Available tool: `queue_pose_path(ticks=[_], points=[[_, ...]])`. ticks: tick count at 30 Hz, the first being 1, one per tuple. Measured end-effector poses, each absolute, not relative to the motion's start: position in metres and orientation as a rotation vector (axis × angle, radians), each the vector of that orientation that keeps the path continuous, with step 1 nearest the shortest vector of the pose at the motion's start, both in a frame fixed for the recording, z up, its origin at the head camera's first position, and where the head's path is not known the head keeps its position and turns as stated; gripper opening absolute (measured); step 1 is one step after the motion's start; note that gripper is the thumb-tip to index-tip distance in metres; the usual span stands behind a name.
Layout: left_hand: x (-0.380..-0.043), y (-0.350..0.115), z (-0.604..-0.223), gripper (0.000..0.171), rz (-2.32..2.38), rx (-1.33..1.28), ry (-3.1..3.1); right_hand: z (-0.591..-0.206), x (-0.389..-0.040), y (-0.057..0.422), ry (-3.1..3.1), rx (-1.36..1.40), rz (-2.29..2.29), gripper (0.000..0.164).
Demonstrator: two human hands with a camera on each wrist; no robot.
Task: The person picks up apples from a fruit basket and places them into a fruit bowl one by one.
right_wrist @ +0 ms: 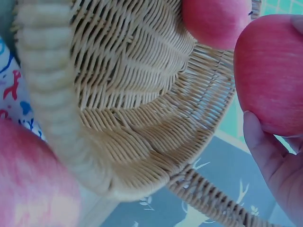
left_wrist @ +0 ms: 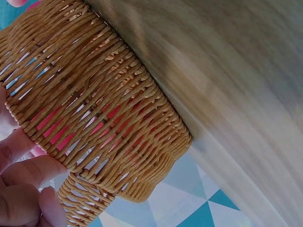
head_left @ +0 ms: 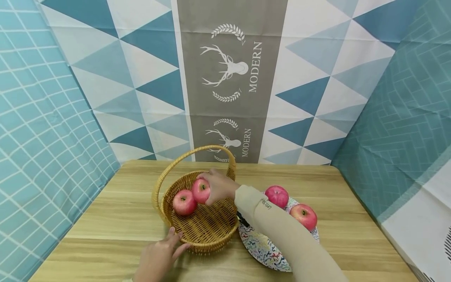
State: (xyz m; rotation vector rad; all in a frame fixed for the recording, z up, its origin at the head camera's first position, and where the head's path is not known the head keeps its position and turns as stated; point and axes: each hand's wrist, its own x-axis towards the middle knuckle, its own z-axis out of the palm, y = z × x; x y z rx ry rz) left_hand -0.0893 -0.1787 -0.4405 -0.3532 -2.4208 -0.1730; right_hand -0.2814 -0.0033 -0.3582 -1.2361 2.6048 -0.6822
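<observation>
A wicker basket point(head_left: 208, 244) with a tall arched handle stands on the wooden table. My right hand point(head_left: 220, 186) grips a red apple point(head_left: 201, 191) over the basket's inside; the right wrist view shows this apple point(right_wrist: 272, 73) between thumb and fingers. Another apple point(head_left: 184, 203) lies in the basket at its left side. With its fingers at the rim, my left hand point(head_left: 160, 252) holds the near left edge of the basket; the left wrist view has the fingers point(left_wrist: 33, 170) bent over the woven rim point(left_wrist: 61, 156).
Right of the basket is a round plate point(head_left: 258, 250) with a colourful squiggle pattern, partly hidden by my right sleeve point(head_left: 282, 231). It bears an apple point(head_left: 276, 196) at the back and another apple point(head_left: 303, 216) at the right. Patterned cloth point(head_left: 148, 78) hangs behind the table.
</observation>
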Motion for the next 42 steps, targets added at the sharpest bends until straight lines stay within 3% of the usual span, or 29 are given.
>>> queue_pose_path(ticks=[11, 16, 42], points=[[-0.087, -0.179, -0.438, 0.045, -0.158, -0.367, -2.438, -0.347, -0.267, 0.02, 2.581, -1.395, -0.37, 0.082], [-0.091, -0.181, -0.435, 0.051, -0.126, -0.378, -2.42, -0.339, -0.268, 0.029, 2.562, -1.405, -0.396, 0.082], [-0.091, -0.181, -0.436, 0.046, -0.189, -0.399, -2.436, -0.328, -0.272, 0.068, 2.457, -1.457, -0.548, 0.084]])
